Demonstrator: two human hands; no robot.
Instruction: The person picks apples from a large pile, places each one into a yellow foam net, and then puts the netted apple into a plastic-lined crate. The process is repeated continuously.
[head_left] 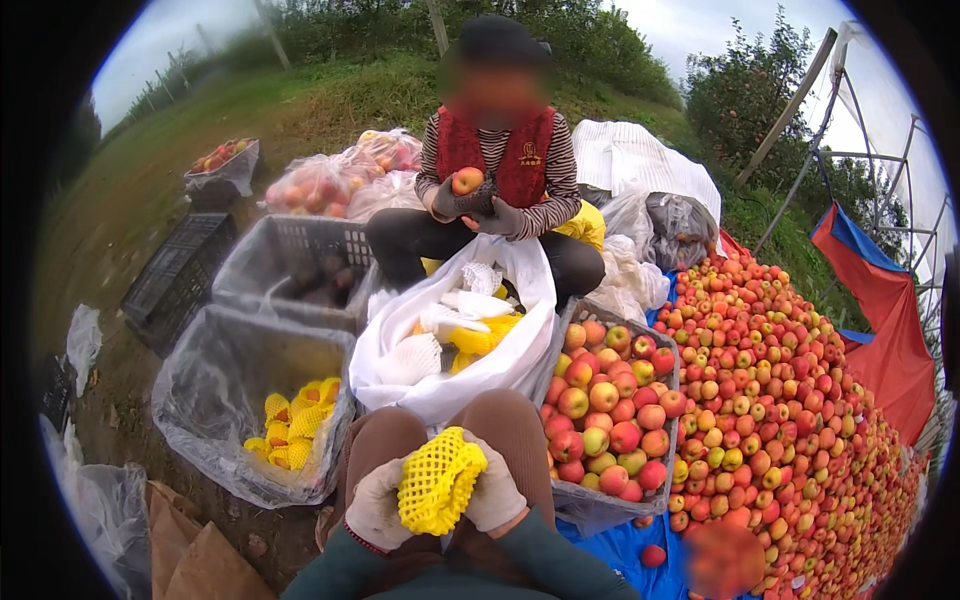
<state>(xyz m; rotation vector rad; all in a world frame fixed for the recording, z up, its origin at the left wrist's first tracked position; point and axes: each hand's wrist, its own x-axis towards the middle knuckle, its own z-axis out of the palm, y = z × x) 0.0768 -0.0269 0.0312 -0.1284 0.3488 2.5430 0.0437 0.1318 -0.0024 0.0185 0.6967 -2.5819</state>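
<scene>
Between my two gloved hands, just above my knees, is a yellow foam fruit net. My left hand grips its left side and my right hand its right side. I cannot make out whether an apple is inside the mesh. Beyond my knees lies an open white sack holding white foam nets and yellow ones. To my left, a plastic-lined crate has several yellow-netted fruits at its bottom. A crate of bare apples stands by my right knee.
Opposite me sits a person in a red vest, holding an apple. A large apple heap spreads over the right side on a blue tarp. A second lined crate, a black crate and brown paper lie left.
</scene>
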